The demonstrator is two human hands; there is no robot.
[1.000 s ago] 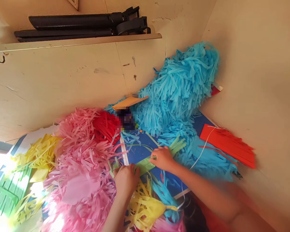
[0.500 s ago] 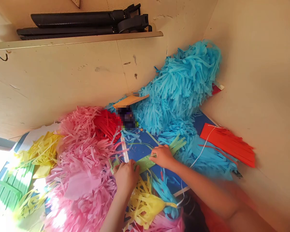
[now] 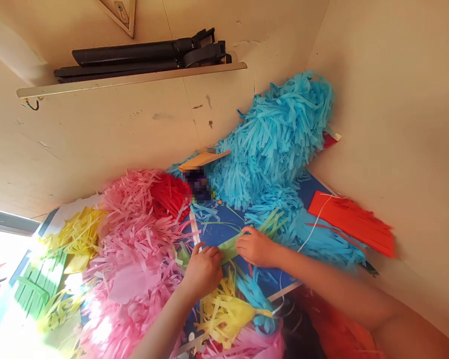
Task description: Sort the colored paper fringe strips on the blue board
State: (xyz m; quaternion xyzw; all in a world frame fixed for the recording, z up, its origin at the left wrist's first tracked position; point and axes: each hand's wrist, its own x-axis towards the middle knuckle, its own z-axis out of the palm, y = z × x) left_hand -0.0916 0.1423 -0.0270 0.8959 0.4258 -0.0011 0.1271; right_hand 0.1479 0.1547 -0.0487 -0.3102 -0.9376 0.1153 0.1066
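Note:
A light green strip of fringed tissue paper (image 3: pixel 228 250) lies across the blue table top (image 3: pixel 222 230), its cut strands fanning out at both ends. My left hand (image 3: pixel 204 269) grips it near the left fringe, fingers curled and one fingertip lifted. On the other side, my right hand (image 3: pixel 257 248) has its fingers closed on the strip's right part, and green strands show beyond it. Just below the hands sits a yellow tissue tassel (image 3: pixel 228 310) tied to a white string (image 3: pixel 312 229). Blue tissue strands (image 3: pixel 255 294) lie beside that tassel.
Pink fringe (image 3: pixel 134 249) heaps up on the left, with red fringe (image 3: pixel 170 194), yellow fringe (image 3: pixel 80 232) and green strips (image 3: pixel 41 284) around it. Blue fringe (image 3: pixel 277 139) piles against the wall corner. Orange-red fringed paper (image 3: pixel 351 222) lies right. Black objects rest on a shelf (image 3: pixel 145 80).
The view has shifted slightly, so the shelf appears lower and further right. My left hand has moved a little right along the green strip, and its fingers have shifted. My right hand stays close to its spot.

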